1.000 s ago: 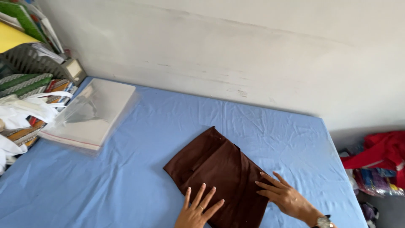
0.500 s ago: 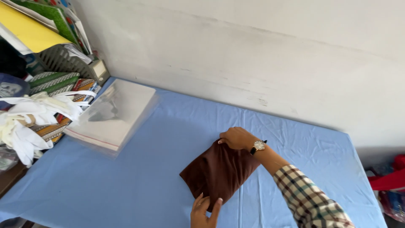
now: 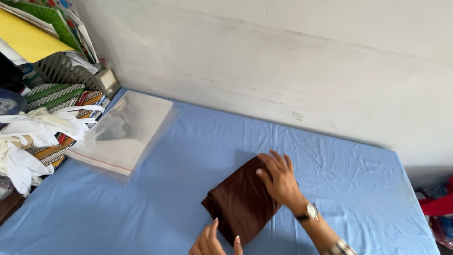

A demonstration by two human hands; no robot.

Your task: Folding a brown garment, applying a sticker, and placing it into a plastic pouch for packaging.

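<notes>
A folded dark brown cloth lies on the blue sheet near the front. My right hand, with a wristwatch, lies flat on the cloth's far right part, fingers spread. My left hand touches the cloth's near edge at the bottom of the view, fingers apart. Neither hand grips the cloth.
A stack of clear plastic bags rests on the sheet at the left. Beyond it are white garments, patterned fabrics and a grey tray with coloured folders. A white wall backs the surface. Red fabric shows at the right edge.
My right hand has slid from the cloth's far corner onto its top. The cloth is folded into a shorter, thicker bundle. The view has shifted a little.
</notes>
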